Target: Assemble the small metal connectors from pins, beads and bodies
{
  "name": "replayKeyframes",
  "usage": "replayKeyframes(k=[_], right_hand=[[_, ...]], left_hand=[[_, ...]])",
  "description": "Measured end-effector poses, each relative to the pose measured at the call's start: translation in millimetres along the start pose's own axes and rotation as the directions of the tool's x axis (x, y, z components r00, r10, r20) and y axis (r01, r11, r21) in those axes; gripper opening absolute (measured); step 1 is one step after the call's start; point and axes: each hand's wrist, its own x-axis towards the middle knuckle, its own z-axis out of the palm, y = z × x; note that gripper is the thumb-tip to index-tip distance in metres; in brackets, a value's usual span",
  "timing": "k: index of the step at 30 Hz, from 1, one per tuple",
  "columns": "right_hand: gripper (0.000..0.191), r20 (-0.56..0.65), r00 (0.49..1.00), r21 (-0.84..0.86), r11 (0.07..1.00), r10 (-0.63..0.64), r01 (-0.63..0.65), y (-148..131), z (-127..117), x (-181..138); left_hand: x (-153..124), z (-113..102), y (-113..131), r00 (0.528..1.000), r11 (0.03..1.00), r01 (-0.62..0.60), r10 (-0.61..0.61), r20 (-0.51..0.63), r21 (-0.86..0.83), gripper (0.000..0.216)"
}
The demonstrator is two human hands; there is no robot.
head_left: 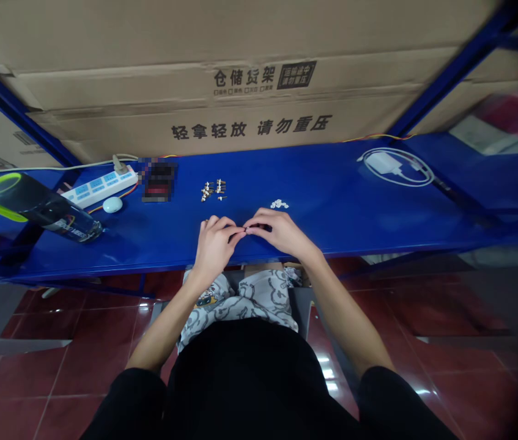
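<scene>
My left hand and my right hand meet fingertip to fingertip over the front of the blue shelf. Both are curled in a pinch on a tiny part held between them, too small to name. Beyond my hands lies a cluster of small metal parts, and a little heap of white bits sits just past my right hand.
A white power strip, a small white oval object and a blurred dark item lie at the left. A black bottle with a green rim lies on its side. A white charger with coiled cable is at the right. Cardboard boxes back the shelf.
</scene>
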Motion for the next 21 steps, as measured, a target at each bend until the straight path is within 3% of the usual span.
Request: replayKeyframes(k=[7,11,21], right_hand=[[0.016,0.039,0.998,0.015,0.999,0.042,-0.042,-8.4,-3.6,-1.5],[0.017,0.027,0.999,-0.057,0.997,0.045,-0.044,-6.1,-13.0,-5.5],[0.024,-0.31,0.947,-0.248,0.955,0.081,-0.163,25.2,-13.7,-6.0]], left_hand=[[-2.4,-7.7,5.0,0.999,0.995,-0.041,0.039,0.02,0.093,0.016],[-6.5,-14.0,7.6,0.999,0.989,-0.044,0.043,0.013,0.139,0.019],[-11.0,-42.0,-11.3,1.0,0.984,0.016,-0.018,0.009,0.177,0.012]])
